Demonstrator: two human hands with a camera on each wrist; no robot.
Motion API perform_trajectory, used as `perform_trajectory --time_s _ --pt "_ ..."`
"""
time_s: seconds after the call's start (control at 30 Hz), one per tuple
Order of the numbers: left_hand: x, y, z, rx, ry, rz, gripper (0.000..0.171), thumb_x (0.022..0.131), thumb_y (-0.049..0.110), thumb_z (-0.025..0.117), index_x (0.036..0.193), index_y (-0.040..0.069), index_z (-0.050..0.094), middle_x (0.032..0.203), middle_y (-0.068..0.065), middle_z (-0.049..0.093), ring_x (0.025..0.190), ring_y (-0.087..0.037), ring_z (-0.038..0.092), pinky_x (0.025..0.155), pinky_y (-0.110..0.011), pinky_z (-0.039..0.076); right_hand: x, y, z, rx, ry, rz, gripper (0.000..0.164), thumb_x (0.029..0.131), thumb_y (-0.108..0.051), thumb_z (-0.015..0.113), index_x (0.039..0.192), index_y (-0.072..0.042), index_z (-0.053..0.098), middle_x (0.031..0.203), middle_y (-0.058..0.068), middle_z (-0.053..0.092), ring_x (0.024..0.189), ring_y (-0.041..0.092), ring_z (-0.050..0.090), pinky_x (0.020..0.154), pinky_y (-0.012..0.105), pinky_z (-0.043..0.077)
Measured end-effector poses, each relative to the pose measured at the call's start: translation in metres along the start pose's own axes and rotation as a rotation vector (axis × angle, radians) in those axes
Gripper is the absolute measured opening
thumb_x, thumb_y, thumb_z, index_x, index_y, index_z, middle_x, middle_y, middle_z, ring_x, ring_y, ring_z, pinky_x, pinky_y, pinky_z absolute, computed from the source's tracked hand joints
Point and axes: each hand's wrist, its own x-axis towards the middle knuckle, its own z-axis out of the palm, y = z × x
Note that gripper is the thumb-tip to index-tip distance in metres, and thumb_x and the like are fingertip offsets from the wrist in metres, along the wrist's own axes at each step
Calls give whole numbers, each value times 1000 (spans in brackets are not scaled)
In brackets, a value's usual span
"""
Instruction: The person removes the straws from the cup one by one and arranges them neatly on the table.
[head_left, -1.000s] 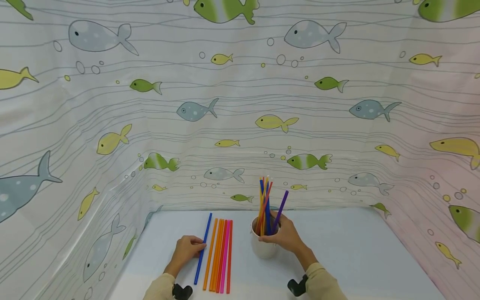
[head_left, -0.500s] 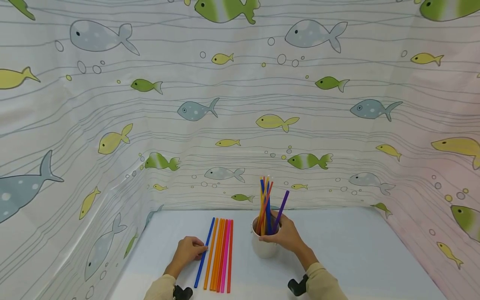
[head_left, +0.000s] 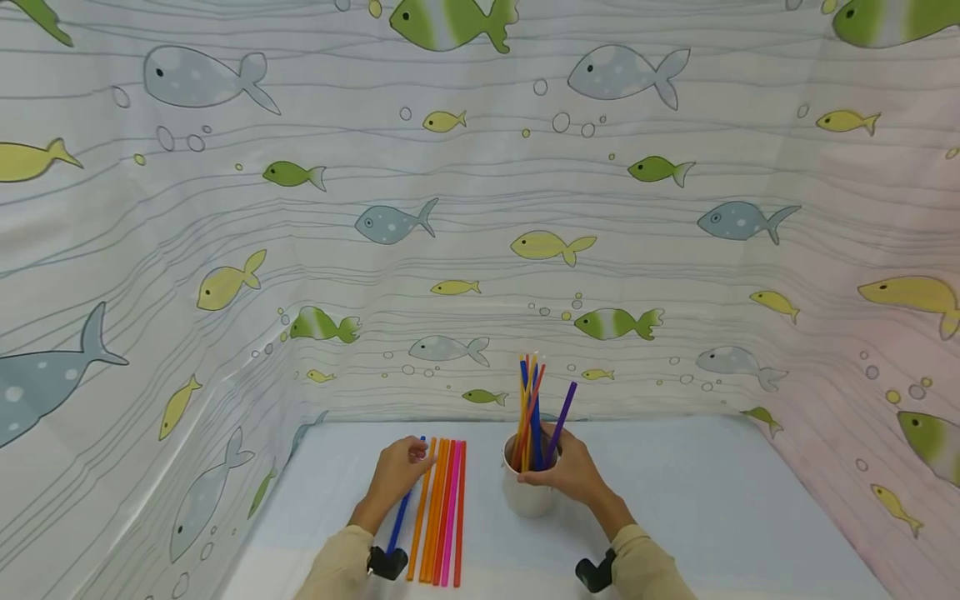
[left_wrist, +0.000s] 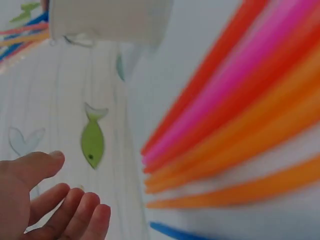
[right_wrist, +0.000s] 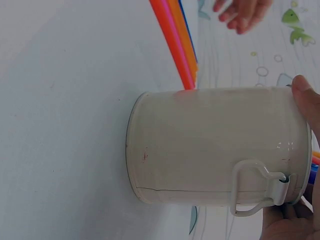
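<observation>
Right hand [head_left: 573, 473] round white cup [head_left: 528, 498] (coloured sticks [head_left: 536, 429] inside)

- The left sleeve [head_left: 339, 568] is plain beige, close to cream, and roomy, with soft creases running across the cloth.
- The right sleeve [head_left: 649, 568] matches it in colour, a little rumpled near its end.
- Both sleeves stop short, so the left hand [head_left: 397, 477] and the right hand [head_left: 573, 472] are bare, wrists included.
- By the left cuff sits a left wrist camera [head_left: 387, 564], small, black and chunky, shaped like a stubby V with rounded ends.
- The right wrist camera [head_left: 596, 574] looks like its twin, black and bent the same way, just inside the sleeve's edge.
</observation>
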Motion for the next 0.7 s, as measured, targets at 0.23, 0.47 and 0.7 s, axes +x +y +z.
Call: perform_trajectory --time_s 0.23,0.47,0.7 --pt "24 82 18 -184 -39 239 23 86 17 76 103 4 68 97 -9 69 84 -19 67 73 -28 58 -2 3 1 4 -17 14 98 64 -42 91 145 -11 46 133 12 55 118 32 56 94 54 50" --pt "32 130 52 -292 -151 349 23 89 11 72 108 0 67 100 -11 68 88 -17 68 76 -21 56 -2 0 1 34 -17 -54 89 66 -40 90 143 -18 49 128 9 58 112 30 59 93 53 51" --pt "31 141 77 -285 -240 292 20 88 16 74 106 9 70 94 0 69 83 -6 64 74 -18 55 0 0 -1 92 -42 -125 83 67 -32 91 140 -27 50 128 -3 59 117 20 58 101 46 47"
